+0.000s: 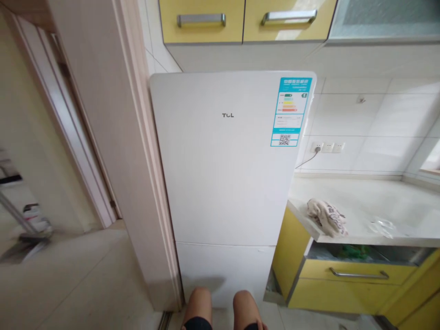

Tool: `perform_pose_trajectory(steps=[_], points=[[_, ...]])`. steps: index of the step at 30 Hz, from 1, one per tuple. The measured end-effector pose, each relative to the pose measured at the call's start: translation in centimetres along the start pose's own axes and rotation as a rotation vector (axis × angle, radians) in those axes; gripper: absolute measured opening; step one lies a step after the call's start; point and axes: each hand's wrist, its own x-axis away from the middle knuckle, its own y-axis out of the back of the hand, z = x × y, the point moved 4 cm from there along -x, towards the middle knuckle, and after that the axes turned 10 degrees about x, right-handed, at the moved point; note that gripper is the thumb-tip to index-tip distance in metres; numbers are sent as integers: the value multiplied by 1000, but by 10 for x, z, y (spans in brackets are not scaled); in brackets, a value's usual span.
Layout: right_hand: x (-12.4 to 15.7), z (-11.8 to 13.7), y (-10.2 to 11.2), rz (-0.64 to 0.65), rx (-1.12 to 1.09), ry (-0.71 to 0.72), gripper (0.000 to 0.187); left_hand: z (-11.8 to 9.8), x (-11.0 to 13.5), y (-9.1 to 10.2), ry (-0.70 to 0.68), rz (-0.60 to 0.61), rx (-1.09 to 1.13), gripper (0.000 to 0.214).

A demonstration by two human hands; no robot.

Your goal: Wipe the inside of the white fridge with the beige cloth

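Directly ahead stands a white two-door fridge (pixel 220 183), both doors shut, with grey "TCL" lettering (pixel 227 115) near the top of its upper door. A teal energy label (pixel 291 112) sits in that door's upper right corner, with coloured bars and a QR code (pixel 284 140); its small print is too fine to read. Two bare knees (pixel 199 305) show just before the lower door. Neither the left hand nor the right hand is in view, so I cannot tell their grip. A crumpled printed cloth (pixel 326 217) lies on the counter (pixel 378 197) to the right.
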Motion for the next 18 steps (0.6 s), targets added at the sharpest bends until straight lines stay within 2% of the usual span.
perform_pose_trajectory(steps=[2, 4, 8, 11, 13, 18], points=[[-12, 12, 4, -45, -7, 43, 81, -3, -6, -1, 10, 11, 15, 37], [-16, 8, -2, -37, -75, 9, 79, -6, -10, -2, 15, 23, 30, 37], [-18, -23, -24, 154, -443, -337, 79, -15, -17, -2, 19, 39, 61, 34], [-18, -31, -28, 170, -658, -509, 80, -14, -15, 0, 27, 41, 75, 37], [-18, -27, -24, 128, -648, -483, 79, -7, -6, 4, 37, 34, 75, 39], [-11, -7, -13, 76, -404, -228, 74, 17, 20, 12, 70, 20, 48, 42]])
